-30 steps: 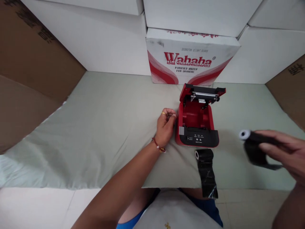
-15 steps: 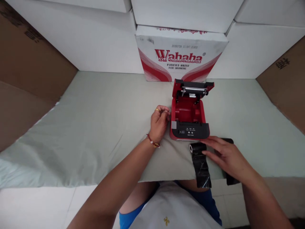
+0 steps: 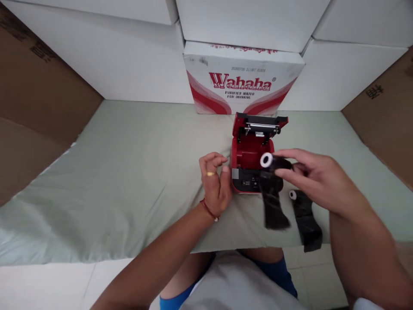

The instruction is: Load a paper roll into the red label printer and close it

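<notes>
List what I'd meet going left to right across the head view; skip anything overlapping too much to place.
Left cardboard → left hand → red printer → unheld black roll → right cardboard.

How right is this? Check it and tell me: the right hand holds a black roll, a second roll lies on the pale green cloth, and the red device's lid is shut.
The lid is not shut: the head view shows it standing open on the red device. The right hand does hold a black roll, and a second roll lies on the pale green cloth.
</notes>
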{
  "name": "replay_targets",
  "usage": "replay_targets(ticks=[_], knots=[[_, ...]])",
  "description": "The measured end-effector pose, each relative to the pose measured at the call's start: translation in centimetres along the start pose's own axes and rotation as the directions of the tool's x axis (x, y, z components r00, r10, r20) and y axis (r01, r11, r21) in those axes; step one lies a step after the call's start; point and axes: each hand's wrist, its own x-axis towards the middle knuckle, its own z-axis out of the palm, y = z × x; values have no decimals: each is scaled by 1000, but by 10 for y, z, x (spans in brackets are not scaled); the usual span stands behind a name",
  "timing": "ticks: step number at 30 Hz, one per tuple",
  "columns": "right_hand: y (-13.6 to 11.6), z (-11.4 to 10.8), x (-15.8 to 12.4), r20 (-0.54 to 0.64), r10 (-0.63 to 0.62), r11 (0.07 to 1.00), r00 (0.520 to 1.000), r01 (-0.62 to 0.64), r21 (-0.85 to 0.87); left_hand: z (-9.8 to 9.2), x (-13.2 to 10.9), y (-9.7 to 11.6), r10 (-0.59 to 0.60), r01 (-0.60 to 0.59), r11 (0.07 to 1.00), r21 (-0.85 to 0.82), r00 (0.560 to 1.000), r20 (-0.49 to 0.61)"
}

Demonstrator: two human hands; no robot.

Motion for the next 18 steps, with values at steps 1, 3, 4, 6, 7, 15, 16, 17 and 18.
replay_targets(ticks=[1, 3, 4, 6, 7, 15, 16, 17, 18], knots=[[0, 10, 13, -1, 9, 999, 1000, -9, -50, -2, -2, 4, 102, -102, 995, 19, 995, 21], [1, 29, 34, 13, 5, 987, 1000, -2, -158, -5, -6, 11, 292, -296, 955, 28, 952, 90], [1, 37, 42, 23, 7, 976, 1000, -1, -217, -6, -8, 15, 369, -375, 927, 22, 920, 134], [-1, 46, 53, 45, 31, 942, 999, -14, -334, -7, -11, 21, 475, -492, 870, 21, 851, 224], [-3, 48, 56, 56, 58, 919, 997, -32, -393, -6, -12, 23, 507, -534, 845, 34, 820, 264], [-15, 60, 73, 59, 178, 831, 982, -118, -544, 2, -17, 38, 515, -609, 750, 257, 782, 351], [-14, 60, 71, 47, 147, 859, 988, -104, -501, 2, -17, 39, 512, -611, 744, 271, 782, 356], [-12, 59, 67, 37, 105, 899, 994, -79, -430, 2, -17, 40, 511, -612, 739, 281, 781, 359], [-10, 57, 62, 24, 62, 941, 998, -51, -334, 2, -17, 40, 510, -612, 737, 286, 782, 359]])
